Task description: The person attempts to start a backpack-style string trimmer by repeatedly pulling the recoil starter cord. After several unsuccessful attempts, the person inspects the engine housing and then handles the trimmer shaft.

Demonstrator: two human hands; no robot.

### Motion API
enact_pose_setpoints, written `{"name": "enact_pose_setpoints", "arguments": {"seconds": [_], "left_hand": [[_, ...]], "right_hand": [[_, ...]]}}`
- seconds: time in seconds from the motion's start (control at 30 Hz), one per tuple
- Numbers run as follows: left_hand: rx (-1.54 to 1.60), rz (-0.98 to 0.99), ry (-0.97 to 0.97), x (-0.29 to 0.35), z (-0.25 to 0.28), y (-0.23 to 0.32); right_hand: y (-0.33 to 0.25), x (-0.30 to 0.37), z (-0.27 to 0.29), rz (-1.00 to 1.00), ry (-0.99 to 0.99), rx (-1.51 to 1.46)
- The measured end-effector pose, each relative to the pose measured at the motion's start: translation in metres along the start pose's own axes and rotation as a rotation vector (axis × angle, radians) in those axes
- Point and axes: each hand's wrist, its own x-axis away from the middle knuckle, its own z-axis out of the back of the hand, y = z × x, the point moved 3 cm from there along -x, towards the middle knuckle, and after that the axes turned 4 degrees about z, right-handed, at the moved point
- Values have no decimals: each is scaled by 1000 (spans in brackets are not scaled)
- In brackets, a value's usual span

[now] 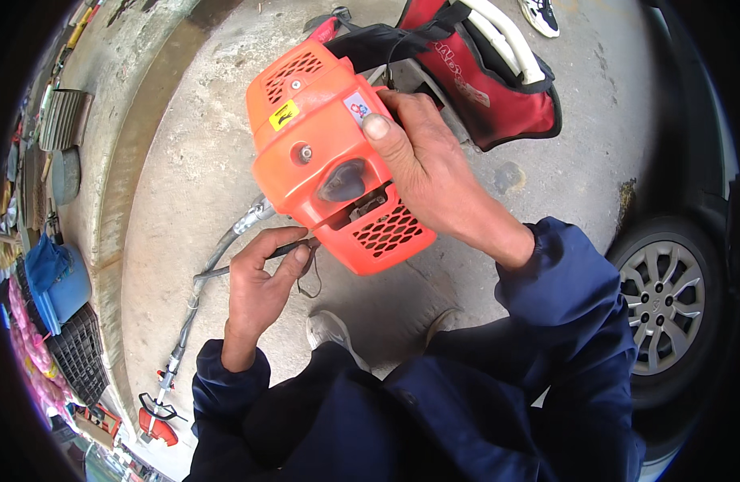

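An orange engine cover (322, 153) with diamond-mesh vents and a dark oval knob is in front of me. My right hand (434, 161) grips its right edge, thumb on top and fingers curled over the side. Close to the cover's lower left corner, my left hand (265, 277) pinches a black cable (280, 251) between thumb and fingers. A thin dark wire loop (315, 281) hangs beside those fingertips. From behind the cover a flexible shaft (217, 257) runs down the left to a pole with an orange guard (158, 428). What lies beneath the cover is mostly hidden.
A red and black bag (486, 96) with white tubing lies behind the engine on concrete. A car wheel (663, 297) stands at right. Along the left, past a concrete ledge (117, 201), are a blue bucket (65, 281) and a black crate (79, 353). A person's shoe (540, 16) shows at top.
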Motion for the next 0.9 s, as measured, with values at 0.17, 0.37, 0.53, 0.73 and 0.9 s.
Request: {"name": "enact_pose_setpoints", "arguments": {"seconds": [0.17,0.37,0.53,0.73,0.9], "left_hand": [[-123,-131,80,-3,-11,6],[-85,-167,100,-7,-14,8],[-61,-179,74,-11,-14,8],[-73,-229,120,-18,-9,8],[-147,-305,155,-20,-2,6]], "right_hand": [[16,10,9,-47,34,-150],[35,38,13,-1,83,-273],[34,46,4,122,126,-85],[27,52,-10,158,168,-30],[24,61,-24,134,183,-86]]}}
